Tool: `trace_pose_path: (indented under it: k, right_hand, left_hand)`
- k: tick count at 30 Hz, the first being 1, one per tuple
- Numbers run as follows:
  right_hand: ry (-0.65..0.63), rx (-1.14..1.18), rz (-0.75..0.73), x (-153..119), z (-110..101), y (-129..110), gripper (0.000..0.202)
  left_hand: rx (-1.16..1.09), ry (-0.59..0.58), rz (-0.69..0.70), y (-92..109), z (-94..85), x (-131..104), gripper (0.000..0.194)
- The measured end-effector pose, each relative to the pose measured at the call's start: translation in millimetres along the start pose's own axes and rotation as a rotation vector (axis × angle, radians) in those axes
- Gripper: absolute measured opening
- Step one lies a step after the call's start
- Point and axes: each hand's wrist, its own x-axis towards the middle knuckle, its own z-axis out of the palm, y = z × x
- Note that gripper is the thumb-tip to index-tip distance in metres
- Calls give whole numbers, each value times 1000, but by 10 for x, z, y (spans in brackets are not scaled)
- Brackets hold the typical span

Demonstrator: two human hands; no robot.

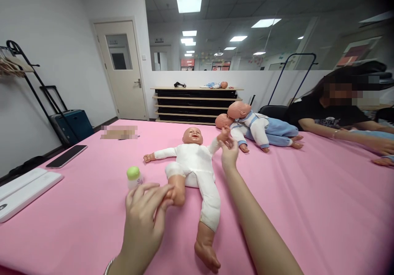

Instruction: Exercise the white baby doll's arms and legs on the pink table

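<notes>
A baby doll point(194, 160) with a white cloth body lies on its back on the pink-covered table point(273, 209), head away from me. My left hand point(147, 213) has its fingers and thumb closed on the doll's bent foot, at the image's left. My right hand point(229, 154) pinches the doll's raised hand at the image's right. The doll's other arm stretches out to the left, and its other leg points towards me. Just beyond my left hand stands a small jar point(134, 177) with a green lid.
Two dolls in blue and white clothes point(264, 129) lie at the back right. Beyond them a person in black point(332, 111) leans over the table. A phone point(67, 156) and a white device point(29, 193) lie at the left. A shelf point(197, 104) stands behind.
</notes>
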Motion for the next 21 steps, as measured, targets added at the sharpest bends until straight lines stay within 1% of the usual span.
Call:
trace_pose_path:
  k: [2,5,6,7,8,9,11,14,16,18,19,21]
  right_hand:
    - [-228,-138,-66,-179,131,-136,33]
    - [-554,-436,-227,-401,224,-204,27]
    - [-631,-519,-280,-447,234,-206,26]
    - [-683,-581,-318,-477,239,-206,26]
    - [-706,-620,-336,-492,239,-204,26]
    - [-698,-639,-335,-493,237,-201,26]
    - [-606,-628,-285,-459,221,-183,27]
    - [-356,-450,-119,-331,160,-93,29]
    - [-166,-290,22,-206,76,19,32]
    - [-4,-163,173,-73,-48,161,37]
    - [61,-122,247,-13,-124,236,38]
    - [159,-109,347,74,-284,377,36]
  left_hand:
    - [-45,-20,-78,-72,127,206,23]
    - [-132,-92,-193,-190,447,415,23]
    - [-155,-120,-229,-220,548,454,23]
    - [-174,-144,-253,-242,629,480,23]
    - [-185,-159,-269,-253,682,494,24]
    - [-190,-164,-275,-253,702,497,24]
    - [-190,-147,-263,-223,639,475,24]
    - [-163,-135,-197,-119,359,360,22]
    - [-122,-150,-131,-37,155,217,23]
    - [-76,-152,-64,30,24,22,23]
    - [-60,-159,-24,52,0,-89,24]
    - [-49,-196,60,72,26,-311,25]
